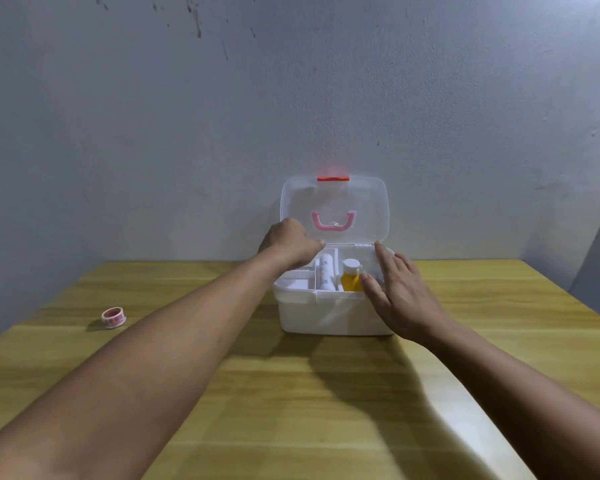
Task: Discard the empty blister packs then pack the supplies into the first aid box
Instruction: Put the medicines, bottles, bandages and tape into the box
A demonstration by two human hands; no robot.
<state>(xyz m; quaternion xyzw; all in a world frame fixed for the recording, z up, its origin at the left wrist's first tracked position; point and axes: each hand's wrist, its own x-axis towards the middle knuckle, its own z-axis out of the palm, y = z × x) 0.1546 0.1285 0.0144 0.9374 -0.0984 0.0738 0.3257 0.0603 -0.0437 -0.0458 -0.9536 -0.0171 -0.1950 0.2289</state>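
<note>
Against the wall: first aid box [329, 313] on the wooden surface [222, 393], clear lid [335, 202] raised.
Left hand [290, 242]: curled over the box's back-left rim; whether it holds anything, I cannot tell.
Right hand [400, 296]: spread flat, empty, on the box's right side, thumb touching the yellow bottle [350, 277].
Tray: white roll [326, 275] lies left of the bottle.
Tape roll [113, 317]: well left, apart from both hands.

We see a wooden table [194, 375] with pale yellow-brown grain pushed against a grey-blue plastered wall [222, 116] marked with dark scuffs near the top.
</note>
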